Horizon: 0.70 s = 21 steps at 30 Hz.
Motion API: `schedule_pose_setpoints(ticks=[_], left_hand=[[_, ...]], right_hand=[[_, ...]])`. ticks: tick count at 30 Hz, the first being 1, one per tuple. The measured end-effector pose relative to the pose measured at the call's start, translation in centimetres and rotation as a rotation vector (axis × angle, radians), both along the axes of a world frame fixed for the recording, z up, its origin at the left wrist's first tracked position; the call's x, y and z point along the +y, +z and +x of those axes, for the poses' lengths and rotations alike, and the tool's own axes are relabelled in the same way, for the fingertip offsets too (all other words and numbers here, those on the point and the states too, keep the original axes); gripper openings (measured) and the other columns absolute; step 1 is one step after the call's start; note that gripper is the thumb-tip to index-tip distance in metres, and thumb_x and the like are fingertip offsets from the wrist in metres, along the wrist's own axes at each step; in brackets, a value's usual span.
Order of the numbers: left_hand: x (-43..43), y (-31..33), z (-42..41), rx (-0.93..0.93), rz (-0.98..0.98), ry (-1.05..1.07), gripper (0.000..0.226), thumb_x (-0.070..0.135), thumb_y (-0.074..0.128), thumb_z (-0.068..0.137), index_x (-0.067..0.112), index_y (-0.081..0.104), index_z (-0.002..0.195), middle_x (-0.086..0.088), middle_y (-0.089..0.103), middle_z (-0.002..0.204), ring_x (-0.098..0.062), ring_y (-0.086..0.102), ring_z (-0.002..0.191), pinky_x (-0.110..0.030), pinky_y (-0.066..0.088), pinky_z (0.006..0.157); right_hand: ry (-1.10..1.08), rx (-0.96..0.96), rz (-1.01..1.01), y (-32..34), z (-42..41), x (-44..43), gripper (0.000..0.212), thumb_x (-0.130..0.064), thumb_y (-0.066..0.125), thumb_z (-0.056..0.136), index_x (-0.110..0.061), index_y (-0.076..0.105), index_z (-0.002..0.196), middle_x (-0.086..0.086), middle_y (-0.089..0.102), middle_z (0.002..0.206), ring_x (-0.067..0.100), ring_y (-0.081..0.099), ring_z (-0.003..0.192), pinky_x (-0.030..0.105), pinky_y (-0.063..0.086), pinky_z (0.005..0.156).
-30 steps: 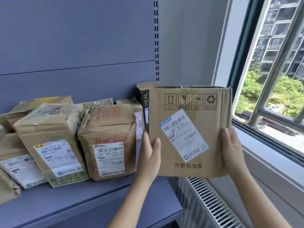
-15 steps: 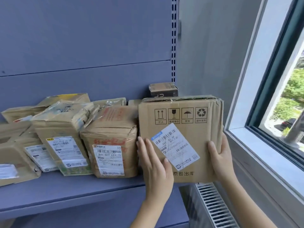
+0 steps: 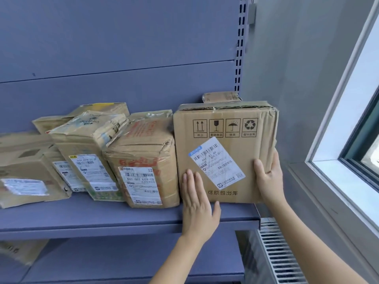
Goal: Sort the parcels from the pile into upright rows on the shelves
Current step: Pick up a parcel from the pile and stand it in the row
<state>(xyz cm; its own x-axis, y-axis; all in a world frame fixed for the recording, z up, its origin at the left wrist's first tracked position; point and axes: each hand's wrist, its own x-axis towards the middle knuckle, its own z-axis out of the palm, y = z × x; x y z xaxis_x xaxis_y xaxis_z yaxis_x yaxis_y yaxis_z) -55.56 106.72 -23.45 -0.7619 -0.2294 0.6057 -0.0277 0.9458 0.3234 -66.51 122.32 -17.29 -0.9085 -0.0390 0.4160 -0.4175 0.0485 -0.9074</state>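
Holding cardboard box upright at right end of shelf, arrows-up mark at top, label facing out. Pressing lower-left of box front with left grip, spread flat, fingers straight. Clasping box's right edge with right grip, thumb on front face, fingers curled round the side, mostly out of sight. Box straight ahead of both, touching both; broad face parallel to shelf front, left side against or just beside neighbouring parcel, cannot tell if any gap is left. Sits forward on shelf, small box behind it near back panel. Probably needs pushing straight back and a touch left to square with the row: left grip better placed for the push, right for steadying. Possible risk: right side near shelf end by slotted post.
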Motion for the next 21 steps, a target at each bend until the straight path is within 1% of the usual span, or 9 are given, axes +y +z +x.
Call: schedule_pose_setpoints(ticks=[1, 3, 4, 5, 8, 12, 13, 16, 21], left_hand=[[-0.2, -0.1, -0.2, -0.009, -0.008, 0.0, 0.093, 0.039, 0.045, 0.084, 0.004, -0.01, 0.15, -0.014, -0.017, 0.158, -0.035, -0.004, 0.147, -0.042, 0.008, 0.118], [-0.7, -0.2, -0.5, -0.029, -0.018, 0.001, 0.09, 0.038, 0.045, 0.084, 0.001, -0.004, 0.15, -0.015, -0.015, 0.158, -0.036, -0.001, 0.146, -0.043, 0.009, 0.117], [-0.9, -0.2, -0.7, -0.041, -0.025, 0.003, 0.088, 0.038, 0.044, 0.084, 0.0, -0.001, 0.15, -0.015, -0.014, 0.158, -0.036, 0.0, 0.146, -0.043, 0.009, 0.117], [-1.2, -0.3, -0.8, -0.049, -0.032, 0.005, 0.086, 0.038, 0.044, 0.085, -0.001, 0.002, 0.149, -0.014, -0.015, 0.158, -0.036, 0.001, 0.146, -0.043, 0.008, 0.117], [-2.0, -0.4, -1.3, -0.056, -0.043, 0.006, 0.083, 0.039, 0.042, 0.086, -0.001, 0.006, 0.149, -0.011, -0.017, 0.158, -0.035, 0.002, 0.146, -0.042, 0.005, 0.118], [-2.5, -0.5, -2.0, -0.057, -0.066, 0.005, 0.083, 0.04, 0.04, 0.087, 0.002, -0.001, 0.149, -0.012, -0.017, 0.158, -0.034, -0.001, 0.146, -0.043, 0.005, 0.117], [-2.6, -0.6, -2.2, -0.058, -0.073, 0.006, 0.084, 0.04, 0.039, 0.088, 0.003, -0.004, 0.15, -0.011, -0.019, 0.158, -0.034, -0.003, 0.146, -0.043, 0.004, 0.117], [-2.7, -1.0, -2.4, -0.053, -0.085, 0.02, 0.086, 0.042, 0.037, 0.089, 0.007, -0.013, 0.15, -0.009, -0.022, 0.158, -0.034, -0.004, 0.146, -0.042, 0.001, 0.117], [-2.7, -1.3, -2.9, -0.039, -0.095, 0.043, 0.085, 0.043, 0.037, 0.091, 0.007, -0.012, 0.15, -0.018, -0.003, 0.158, -0.036, 0.001, 0.146, -0.041, 0.003, 0.117]], right_hand=[[0.008, -0.001, 0.001, -0.1, -0.3, -0.2, 0.08, -0.058, 0.049, 0.074, -0.023, 0.037, 0.144, 0.002, 0.051, 0.141, 0.017, 0.049, 0.127, 0.029, 0.04, 0.104], [0.015, -0.01, 0.01, -0.1, -0.8, -0.6, 0.082, -0.058, 0.048, 0.072, -0.022, 0.035, 0.145, 0.001, 0.051, 0.141, 0.012, 0.049, 0.123, 0.006, 0.036, 0.093], [0.016, -0.011, 0.019, -0.1, -1.0, -0.8, 0.083, -0.058, 0.047, 0.071, -0.021, 0.035, 0.145, 0.001, 0.051, 0.14, 0.009, 0.049, 0.119, -0.001, 0.034, 0.087], [0.014, -0.011, 0.028, -0.1, -1.3, -1.0, 0.084, -0.058, 0.046, 0.071, -0.02, 0.035, 0.145, 0.002, 0.052, 0.14, 0.007, 0.049, 0.116, -0.005, 0.032, 0.082], [0.023, 0.005, 0.053, 0.0, -1.9, -1.6, 0.085, -0.058, 0.044, 0.071, -0.018, 0.035, 0.145, 0.0, 0.052, 0.136, 0.005, 0.048, 0.113, -0.007, 0.031, 0.08], [0.045, 0.003, 0.068, 0.4, -2.7, -2.3, 0.09, -0.061, 0.041, 0.068, -0.016, 0.035, 0.145, -0.009, 0.05, 0.126, -0.004, 0.045, 0.104, -0.007, 0.03, 0.075], [0.052, 0.001, 0.07, 0.4, -3.0, -2.3, 0.091, -0.062, 0.041, 0.067, -0.015, 0.034, 0.145, -0.009, 0.049, 0.126, -0.004, 0.045, 0.104, -0.005, 0.031, 0.075], [0.059, -0.015, 0.083, 0.4, -3.3, -2.3, 0.094, -0.065, 0.04, 0.065, -0.016, 0.033, 0.146, -0.01, 0.048, 0.127, 0.005, 0.046, 0.109, 0.008, 0.032, 0.081], [0.075, -0.033, 0.108, 0.5, -3.5, -2.2, 0.1, -0.067, 0.038, 0.062, -0.016, 0.029, 0.147, -0.01, 0.046, 0.127, 0.009, 0.044, 0.11, 0.01, 0.03, 0.08]])
